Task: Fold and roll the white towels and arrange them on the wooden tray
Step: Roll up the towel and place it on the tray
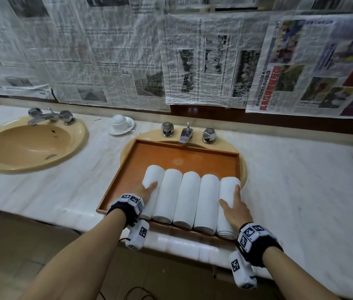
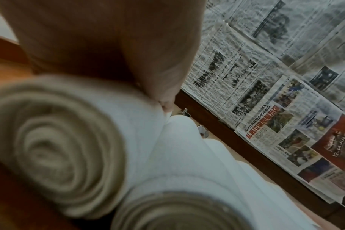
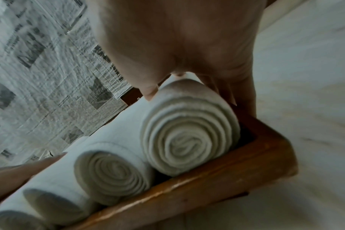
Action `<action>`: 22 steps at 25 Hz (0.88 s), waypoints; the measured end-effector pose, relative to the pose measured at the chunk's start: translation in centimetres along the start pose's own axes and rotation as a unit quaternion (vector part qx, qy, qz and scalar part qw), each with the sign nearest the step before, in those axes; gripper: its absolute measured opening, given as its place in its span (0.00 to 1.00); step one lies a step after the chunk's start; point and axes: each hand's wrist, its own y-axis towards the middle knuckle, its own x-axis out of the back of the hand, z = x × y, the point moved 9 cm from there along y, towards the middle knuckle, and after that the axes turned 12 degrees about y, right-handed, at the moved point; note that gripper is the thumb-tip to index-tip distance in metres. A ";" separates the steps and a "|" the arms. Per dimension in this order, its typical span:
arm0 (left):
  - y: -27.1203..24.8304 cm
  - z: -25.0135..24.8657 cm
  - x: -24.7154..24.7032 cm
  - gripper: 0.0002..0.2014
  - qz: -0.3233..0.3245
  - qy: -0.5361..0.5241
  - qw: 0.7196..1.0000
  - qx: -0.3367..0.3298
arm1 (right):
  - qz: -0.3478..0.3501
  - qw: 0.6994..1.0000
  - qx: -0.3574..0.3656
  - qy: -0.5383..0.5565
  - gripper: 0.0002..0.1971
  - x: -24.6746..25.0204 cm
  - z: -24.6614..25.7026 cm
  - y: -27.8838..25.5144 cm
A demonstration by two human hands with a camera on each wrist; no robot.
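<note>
Five rolled white towels lie side by side, touching, in the near half of one wooden tray, which sits over the right of two tan sinks set in the marble desk. The left hand rests on the leftmost roll, its fingers laid along the cloth, pressed together. The right hand lies on the rightmost roll, thumb on one side and fingers down the other by the tray wall. One upturned cup on a saucer stands between the two sinks; newspaper sheets cover the far wall
</note>
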 end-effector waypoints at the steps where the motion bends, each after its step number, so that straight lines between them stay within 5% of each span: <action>1: 0.2 0.1 0.0 0.39 0.006 0.005 1.000 -0.001 | 0.001 1.000 -0.002 0.001 0.39 0.0 0.0 0.0; 8: 0.3 0.4 0.2 0.43 0.022 -0.014 1.000 0.009 | 0.006 1.000 -0.007 -0.009 0.40 -0.2 0.0 0.3; 16: -2.8 -2.3 2.1 0.32 -0.072 -0.048 0.996 -0.018 | 0.040 0.996 -0.021 -0.080 0.42 0.6 1.3 0.5; 19: -5.8 -6.8 3.8 0.24 -0.142 -0.095 0.984 -0.050 | 0.019 0.994 0.064 -0.086 0.32 4.4 5.3 0.1; 22: -9.2 -15.1 3.4 0.16 -0.176 -0.120 0.968 -0.132 | 0.011 0.986 0.162 0.038 0.21 11.1 8.9 -1.6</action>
